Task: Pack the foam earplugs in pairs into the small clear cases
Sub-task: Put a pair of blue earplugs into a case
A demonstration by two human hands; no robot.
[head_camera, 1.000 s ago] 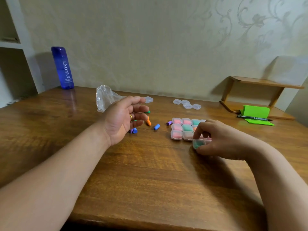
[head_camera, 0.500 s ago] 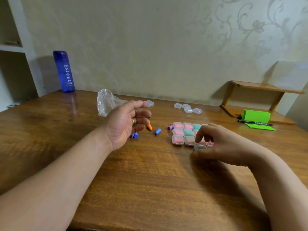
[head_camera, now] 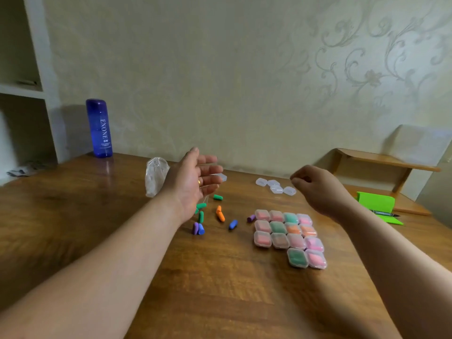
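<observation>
Foam earplugs (head_camera: 220, 213) lie loose on the wooden table (head_camera: 220, 297), green, orange, blue and purple ones scattered just below and right of the left hand (head_camera: 193, 182). A purple one and a blue one lie touching at the near edge of the scatter. That hand hovers above the table with the palm turned to the right, fingers straight and relaxed, a gold ring (head_camera: 200, 182) on one finger, holding nothing. The right hand (head_camera: 318, 189) is raised above the table with its fingers loosely curled, and nothing shows in them. Below it sits a tight block of filled clear cases (head_camera: 288, 237), lids closed, holding pink, green and orange plugs. Four empty clear cases (head_camera: 276, 186) cluster farther back, near the wall. A crumpled clear plastic bag (head_camera: 156, 176) stands behind the left wrist. A blue bottle (head_camera: 99, 128) stands upright at the far left corner. At the right are a low wooden shelf (head_camera: 381, 162), a green stand (head_camera: 375, 201) and a pen (head_camera: 384, 213).
</observation>
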